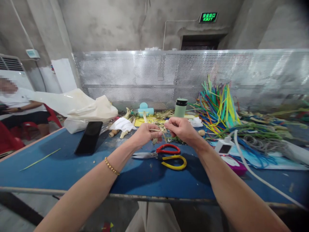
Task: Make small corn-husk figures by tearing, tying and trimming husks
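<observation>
Over the middle of the blue table, my left hand (145, 133) pinches a thin pale strip (154, 130) that looks like dried plant fibre. A little to its right, my right hand (180, 128) has thumb and forefinger pressed together; whatever is between them is too small to make out. Loose straw-like scraps (162, 118) lie behind both hands. Below them rests a pair of scissors (158, 156), with one red and one yellow handle, blades pointing left.
A black phone (88, 138) and a white plastic bag (94, 108) are at left. Behind my right hand stands a green bottle (181, 108). Colourful strips (219, 106), cords (262, 143) and a white charger with cable (224, 145) lie at right. A person (21, 103) sits far left.
</observation>
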The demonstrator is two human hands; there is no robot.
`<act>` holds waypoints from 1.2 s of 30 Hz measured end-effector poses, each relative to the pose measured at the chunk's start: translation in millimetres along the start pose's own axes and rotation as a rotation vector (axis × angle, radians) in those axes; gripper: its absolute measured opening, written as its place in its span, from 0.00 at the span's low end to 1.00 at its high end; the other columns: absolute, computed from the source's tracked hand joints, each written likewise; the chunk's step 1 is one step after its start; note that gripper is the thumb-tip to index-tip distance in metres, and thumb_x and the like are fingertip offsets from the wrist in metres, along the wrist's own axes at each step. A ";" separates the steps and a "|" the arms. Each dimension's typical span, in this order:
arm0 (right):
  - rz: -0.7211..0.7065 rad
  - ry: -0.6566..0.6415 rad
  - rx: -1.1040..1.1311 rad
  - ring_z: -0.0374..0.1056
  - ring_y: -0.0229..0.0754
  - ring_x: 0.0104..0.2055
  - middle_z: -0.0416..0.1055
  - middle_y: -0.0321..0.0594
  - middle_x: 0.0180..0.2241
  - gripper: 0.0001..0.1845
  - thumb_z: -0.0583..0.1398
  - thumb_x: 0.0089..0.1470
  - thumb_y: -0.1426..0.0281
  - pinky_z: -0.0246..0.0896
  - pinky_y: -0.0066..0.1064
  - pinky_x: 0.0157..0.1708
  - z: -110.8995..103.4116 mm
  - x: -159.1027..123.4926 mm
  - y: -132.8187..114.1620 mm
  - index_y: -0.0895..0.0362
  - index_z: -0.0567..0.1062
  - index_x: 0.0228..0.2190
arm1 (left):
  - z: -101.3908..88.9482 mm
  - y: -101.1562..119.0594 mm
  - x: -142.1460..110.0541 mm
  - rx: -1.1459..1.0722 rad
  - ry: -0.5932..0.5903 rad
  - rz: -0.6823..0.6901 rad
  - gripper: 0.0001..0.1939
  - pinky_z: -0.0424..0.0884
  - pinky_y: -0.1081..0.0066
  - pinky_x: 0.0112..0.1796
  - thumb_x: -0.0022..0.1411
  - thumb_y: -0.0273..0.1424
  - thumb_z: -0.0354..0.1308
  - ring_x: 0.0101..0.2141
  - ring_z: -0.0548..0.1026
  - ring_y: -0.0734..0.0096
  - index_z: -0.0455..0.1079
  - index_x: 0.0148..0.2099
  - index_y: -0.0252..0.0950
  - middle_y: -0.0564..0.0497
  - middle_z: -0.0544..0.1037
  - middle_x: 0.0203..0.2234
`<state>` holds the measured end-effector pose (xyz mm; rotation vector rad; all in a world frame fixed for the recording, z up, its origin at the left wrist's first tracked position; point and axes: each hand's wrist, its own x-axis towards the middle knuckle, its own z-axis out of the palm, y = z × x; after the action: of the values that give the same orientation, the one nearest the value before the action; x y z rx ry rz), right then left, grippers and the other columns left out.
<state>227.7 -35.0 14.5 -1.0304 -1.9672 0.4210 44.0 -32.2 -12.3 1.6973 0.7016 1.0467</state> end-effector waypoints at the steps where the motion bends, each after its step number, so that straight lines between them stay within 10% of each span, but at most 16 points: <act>1: -0.002 -0.001 -0.023 0.56 0.33 0.17 0.61 0.32 0.13 0.17 0.58 0.53 0.61 0.48 0.27 0.19 0.8 0.0 -0.3 0.56 0.65 0.18 | 0.4 -0.7 0.0 0.011 0.005 -0.009 0.11 0.63 0.71 0.25 0.50 0.35 0.66 0.21 0.69 0.73 0.72 0.27 0.31 0.47 0.76 0.20; 14: -0.045 0.055 -0.027 0.53 0.33 0.18 0.58 0.31 0.13 0.19 0.57 0.56 0.61 0.47 0.28 0.21 -10.7 -0.1 -1.6 0.55 0.63 0.17 | -4.7 3.3 -3.0 -0.298 -0.187 -0.142 0.17 0.70 0.66 0.36 0.55 0.42 0.63 0.33 0.77 0.63 0.73 0.35 0.30 0.44 0.78 0.26; 28: -0.133 -0.013 -0.291 0.51 0.33 0.21 0.56 0.31 0.17 0.16 0.57 0.53 0.65 0.42 0.29 0.24 -2.8 3.5 5.3 0.57 0.62 0.18 | -5.5 -6.5 -1.4 0.410 -0.099 -0.052 0.07 0.61 0.75 0.22 0.51 0.25 0.56 0.17 0.68 0.77 0.63 0.23 0.33 0.54 0.72 0.17; 36: -0.109 -0.027 -0.258 0.52 0.33 0.22 0.57 0.31 0.18 0.15 0.57 0.53 0.64 0.44 0.28 0.24 -3.8 3.0 4.1 0.57 0.64 0.19 | -7.8 2.8 -2.2 0.202 -0.145 -0.053 0.12 0.62 0.75 0.27 0.57 0.36 0.58 0.25 0.69 0.76 0.70 0.28 0.31 0.49 0.74 0.22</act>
<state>231.9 -30.4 15.8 -1.0738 -2.1299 0.1228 36.0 -31.6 -9.3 1.8967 0.7740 0.8285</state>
